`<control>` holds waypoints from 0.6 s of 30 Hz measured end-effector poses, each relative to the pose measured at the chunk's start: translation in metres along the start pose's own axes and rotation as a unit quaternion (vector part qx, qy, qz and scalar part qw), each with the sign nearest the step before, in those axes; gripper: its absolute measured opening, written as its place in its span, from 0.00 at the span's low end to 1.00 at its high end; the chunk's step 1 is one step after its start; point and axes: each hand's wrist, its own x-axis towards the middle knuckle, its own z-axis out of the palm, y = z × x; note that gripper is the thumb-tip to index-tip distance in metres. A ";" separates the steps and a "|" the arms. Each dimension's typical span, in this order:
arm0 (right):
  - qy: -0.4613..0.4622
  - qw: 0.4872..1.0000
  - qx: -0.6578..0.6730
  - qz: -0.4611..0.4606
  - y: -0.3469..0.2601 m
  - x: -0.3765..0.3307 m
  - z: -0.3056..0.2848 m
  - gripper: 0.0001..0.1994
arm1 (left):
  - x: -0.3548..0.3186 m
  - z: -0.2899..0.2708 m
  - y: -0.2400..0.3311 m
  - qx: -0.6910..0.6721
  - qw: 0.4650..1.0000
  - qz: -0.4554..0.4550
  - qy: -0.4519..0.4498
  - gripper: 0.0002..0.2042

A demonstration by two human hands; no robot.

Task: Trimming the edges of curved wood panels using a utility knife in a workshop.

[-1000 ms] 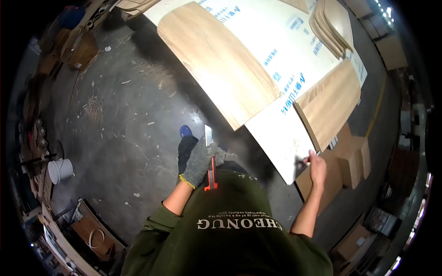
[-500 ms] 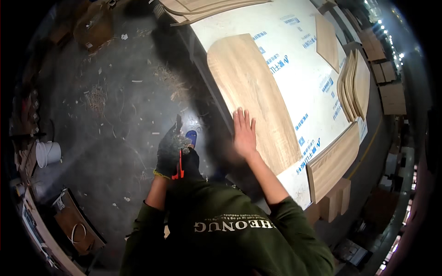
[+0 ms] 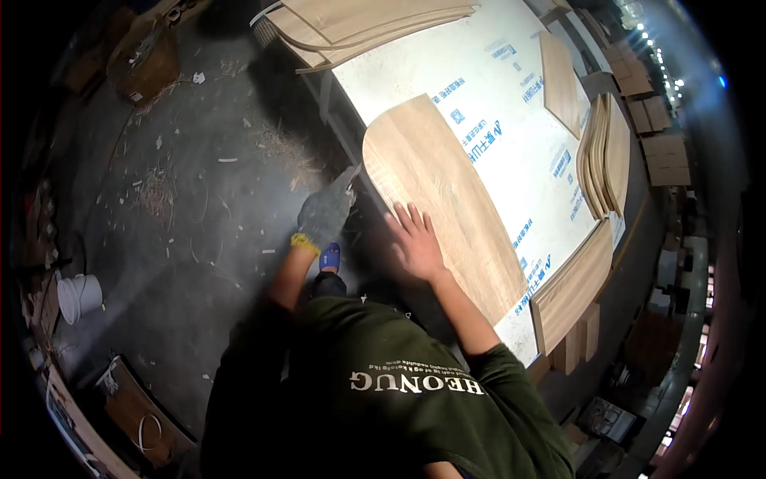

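Observation:
A wood-grain board [image 3: 443, 199] with rounded corners lies flat on a white, blue-printed sheet [image 3: 487, 96] over the worktable. My right hand [image 3: 416, 243] is bare and rests on the board's near left edge, its fingers spread. Close to the board's left end is my left hand [image 3: 325, 214], in a dark grey glove with a yellow cuff. Its fingers look closed, and a thin grey tip points from it toward the board's edge. What the glove grips is hidden.
Curved panels stand stacked [image 3: 600, 160] at the table's right, above a loose wood-grain panel [image 3: 570, 283]. More panels [image 3: 375, 28] lie at the far end. Shavings [image 3: 287, 156] litter the floor on the left, with a white bucket [image 3: 80, 297] farther off.
My left hand has risen from beside my body toward the board's left edge; the orange-red tool by it no longer shows. The right hand stays on the board, fingers spread wider.

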 end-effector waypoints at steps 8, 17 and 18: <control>0.108 0.918 0.051 0.377 0.064 -0.180 0.028 0.42 | 0.061 0.042 -0.012 0.150 0.986 0.039 0.059 0.18; 0.286 0.799 0.066 0.525 0.077 -0.235 0.070 0.39 | -0.008 0.118 0.001 0.364 0.923 0.029 0.123 0.23; 0.301 0.799 0.081 0.515 0.072 -0.230 0.069 0.39 | 0.006 0.116 -0.001 0.384 0.905 0.003 0.181 0.22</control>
